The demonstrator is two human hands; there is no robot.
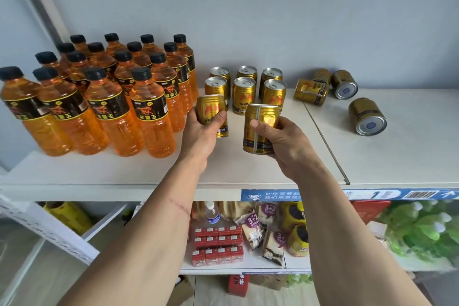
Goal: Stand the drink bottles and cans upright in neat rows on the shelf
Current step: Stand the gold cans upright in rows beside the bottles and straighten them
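Several orange drink bottles (106,97) with black caps stand upright in rows on the left of the white shelf (124,171). Beside them, several gold cans (244,93) stand upright in two rows. My left hand (201,131) grips one gold can (211,107) just in front of the left column. My right hand (283,141) holds a second gold can (258,117) upright in front of the right columns. To the right, three gold cans lie on their sides: one (311,90) near the wall, another (344,83) beside it, a third (367,117) nearer the front.
A seam (325,141) between two shelf boards runs from the cans to the front edge. A blue price strip (347,194) lines the shelf front. Below, a lower shelf holds red boxes (218,243), snack packs and a water bottle. Green artificial plants (422,228) sit at lower right.
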